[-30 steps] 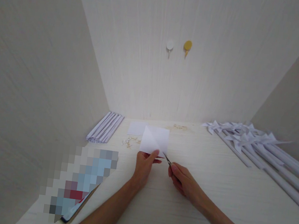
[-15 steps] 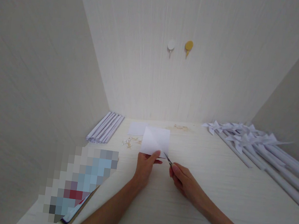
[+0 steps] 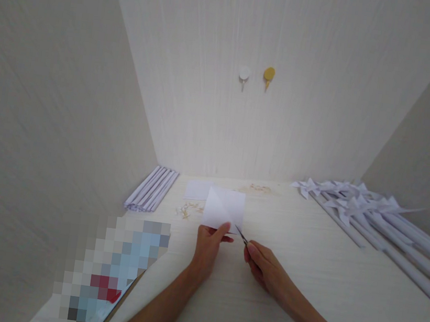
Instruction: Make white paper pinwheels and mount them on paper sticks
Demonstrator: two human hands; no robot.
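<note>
A square sheet of white paper [image 3: 221,208] with a diagonal crease is pinched along its near edge by my left hand [image 3: 210,242], thumb on top and fingers below. My right hand [image 3: 263,262] is closed around a pair of small scissors [image 3: 242,235]; their handles are hidden in my fingers. The scissor tips meet the paper at its lower right corner, on or near the crease. Just behind the held sheet, more white paper [image 3: 196,190] lies flat on the table.
Rolled paper tubes [image 3: 152,190] lie at the left. Paper pinwheels [image 3: 346,202] on long paper sticks [image 3: 404,254] are heaped at the right. Small pins [image 3: 188,210] are scattered by the paper. A partly blurred phone-like device [image 3: 120,275] rests front left. Two hooks [image 3: 268,74] are on the wall.
The whole view has shifted slightly, so everything sits a little lower in the picture. My hands, the paper and the scissors keep nearly the same arrangement.
</note>
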